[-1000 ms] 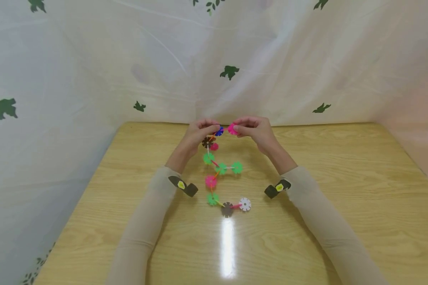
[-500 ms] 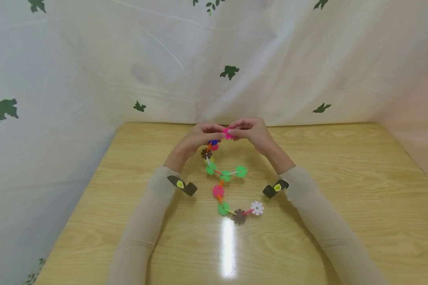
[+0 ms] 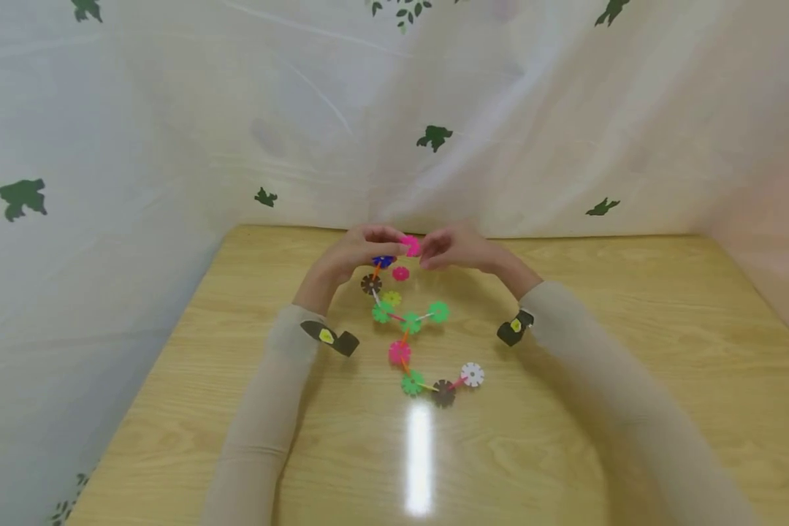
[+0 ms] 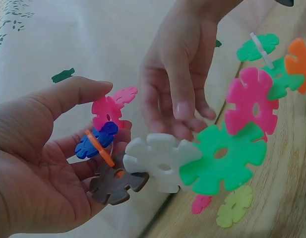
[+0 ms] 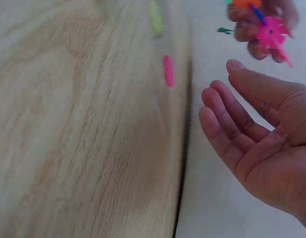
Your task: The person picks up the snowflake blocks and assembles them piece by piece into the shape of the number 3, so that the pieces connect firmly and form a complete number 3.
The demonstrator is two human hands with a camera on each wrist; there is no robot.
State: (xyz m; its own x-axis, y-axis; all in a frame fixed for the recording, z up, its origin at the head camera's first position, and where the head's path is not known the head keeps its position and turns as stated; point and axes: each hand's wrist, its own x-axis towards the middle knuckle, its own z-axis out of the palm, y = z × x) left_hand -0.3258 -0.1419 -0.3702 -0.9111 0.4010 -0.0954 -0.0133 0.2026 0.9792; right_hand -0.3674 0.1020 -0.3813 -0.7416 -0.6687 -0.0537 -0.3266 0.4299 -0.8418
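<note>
My left hand (image 3: 348, 259) pinches a pink notched disc (image 4: 107, 110) between thumb and fingers, near the top end of a chain of interlocking plastic discs. Below it come a blue disc (image 4: 96, 140) and a brown disc (image 3: 371, 284). The chain then bends through a green disc (image 3: 410, 324), a lower pink disc (image 3: 399, 353) and a dark disc (image 3: 443, 393) to a white disc (image 3: 472, 375). A green side disc (image 3: 438, 312) branches off to the right. Just right of the held disc, my right hand (image 5: 272, 134) has relaxed fingers and nothing in it.
On the wooden table (image 3: 565, 438) lie a loose pink disc (image 3: 401, 273) and a loose yellow disc (image 4: 235, 207), behind the chain. The table's far edge runs close behind both hands, against a hanging pale cloth (image 3: 302, 146).
My left hand has shifted its grip from the blue disc to the pink disc. My right hand has let go of the pink one and drawn slightly right. The chain's lower end has swung right.
</note>
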